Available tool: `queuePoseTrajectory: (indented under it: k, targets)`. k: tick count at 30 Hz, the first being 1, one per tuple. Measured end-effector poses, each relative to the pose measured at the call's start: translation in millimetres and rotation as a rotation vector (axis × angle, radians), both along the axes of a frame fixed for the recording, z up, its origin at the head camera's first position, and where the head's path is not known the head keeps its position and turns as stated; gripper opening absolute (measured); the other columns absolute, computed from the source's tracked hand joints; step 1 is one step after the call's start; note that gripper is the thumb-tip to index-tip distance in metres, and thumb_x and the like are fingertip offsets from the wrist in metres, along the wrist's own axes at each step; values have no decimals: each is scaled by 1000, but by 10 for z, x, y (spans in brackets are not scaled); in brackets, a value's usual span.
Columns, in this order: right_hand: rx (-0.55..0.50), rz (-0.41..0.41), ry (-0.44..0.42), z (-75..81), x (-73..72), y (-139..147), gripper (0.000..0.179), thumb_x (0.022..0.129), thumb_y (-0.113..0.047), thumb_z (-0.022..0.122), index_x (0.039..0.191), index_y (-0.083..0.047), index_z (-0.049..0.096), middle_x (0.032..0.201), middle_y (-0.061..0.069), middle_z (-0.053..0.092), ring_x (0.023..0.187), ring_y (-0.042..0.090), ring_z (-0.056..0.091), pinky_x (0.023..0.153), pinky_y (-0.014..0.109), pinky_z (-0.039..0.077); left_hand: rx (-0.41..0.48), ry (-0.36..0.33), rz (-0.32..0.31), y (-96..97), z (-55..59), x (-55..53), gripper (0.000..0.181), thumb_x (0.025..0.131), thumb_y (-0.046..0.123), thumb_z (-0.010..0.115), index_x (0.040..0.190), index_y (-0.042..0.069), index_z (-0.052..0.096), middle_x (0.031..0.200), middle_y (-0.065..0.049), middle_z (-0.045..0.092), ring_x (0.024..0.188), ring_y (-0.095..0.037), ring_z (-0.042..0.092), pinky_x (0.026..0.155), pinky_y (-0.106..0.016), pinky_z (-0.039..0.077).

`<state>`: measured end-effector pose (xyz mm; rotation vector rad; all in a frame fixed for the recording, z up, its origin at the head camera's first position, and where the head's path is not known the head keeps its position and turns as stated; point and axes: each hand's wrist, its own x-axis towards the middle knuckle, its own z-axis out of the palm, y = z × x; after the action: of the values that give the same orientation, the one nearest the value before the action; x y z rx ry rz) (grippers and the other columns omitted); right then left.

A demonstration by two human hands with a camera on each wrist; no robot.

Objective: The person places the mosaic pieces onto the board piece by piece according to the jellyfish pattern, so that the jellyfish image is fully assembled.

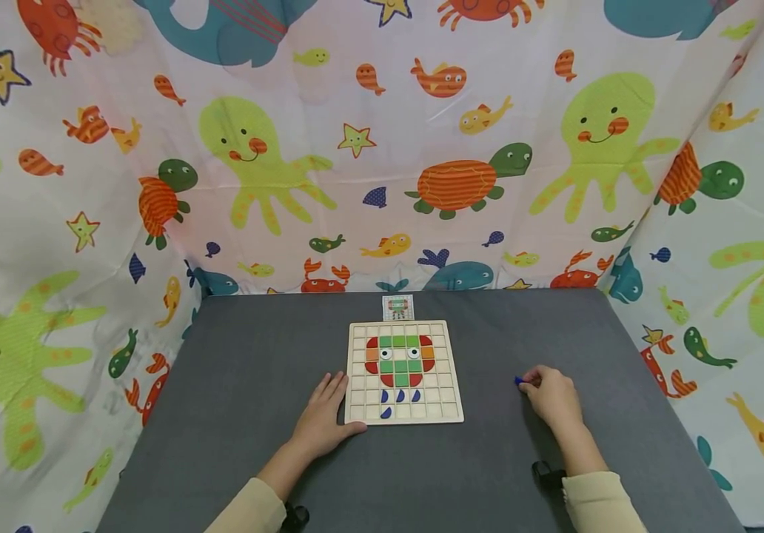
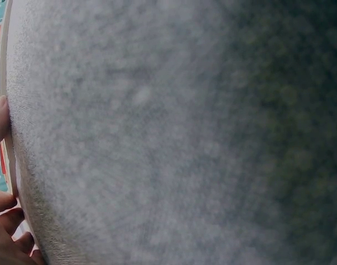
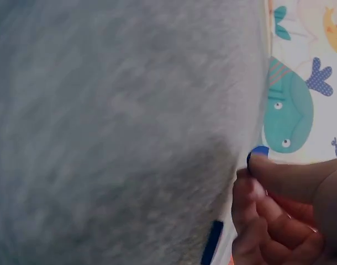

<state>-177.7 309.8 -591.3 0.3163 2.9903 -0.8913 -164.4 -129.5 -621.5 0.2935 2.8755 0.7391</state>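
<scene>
A square wooden grid board [image 1: 447,377] lies on the table, bearing red, orange and green tiles and two eye tiles in a face-like pattern. Below the pattern sit several blue rounded pieces [image 1: 386,413]. My left hand [image 1: 320,419] rests at the board's left edge, fingers extended along it and thumb at the near left corner. To the right of the board, my right hand [image 1: 553,398] pinches a small blue piece [image 3: 259,150] between thumb and fingertips, just above the table. In the right wrist view, a dark blue strip [image 3: 212,243] shows below that hand; its kind is unclear.
A small printed card [image 1: 398,307] with a picture of a similar figure lies just behind the board. Grey cloth covers the table [image 1: 275,348]. A curtain [image 1: 382,244] with sea-animal prints hangs behind and at both sides.
</scene>
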Motion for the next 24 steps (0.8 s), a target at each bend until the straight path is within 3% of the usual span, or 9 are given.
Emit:
queuePoseTrajectory:
  k: [5, 10, 17, 24]
  targets:
    - [-103, 76, 47, 52, -14, -137, 11, 93, -18, 73, 97, -9, 77, 94, 9, 76, 85, 24, 68, 72, 42, 53, 1, 1, 2, -1, -18, -2, 108, 79, 61, 78, 161, 11, 28, 167, -7, 26, 156, -33, 15, 119, -57, 29]
    - [-211, 103, 52, 97, -46, -348, 11, 93, -18, 74, 98, -9, 79, 89, 5, 75, 74, 14, 63, 65, 32, 50, -1, 5, -1, -3, -28, -6, 108, 79, 61, 78, 161, 11, 28, 167, -7, 26, 156, -33, 15, 119, -57, 29]
    - [-336, 130, 4, 117, -81, -695, 10, 89, -18, 78, 95, -10, 79, 85, 2, 73, 70, 13, 58, 60, 28, 49, -1, 9, -1, 0, -28, -8, 108, 79, 62, 78, 161, 11, 29, 167, -7, 26, 156, -33, 16, 118, -57, 30]
    - [-404, 201, -56, 95, -75, -1135, 5, 89, -17, 79, 91, -13, 81, 84, -2, 73, 75, 14, 58, 64, 29, 47, 6, 7, -3, -7, -29, -7, 108, 79, 62, 77, 161, 11, 29, 167, -7, 27, 156, -33, 16, 118, -57, 30]
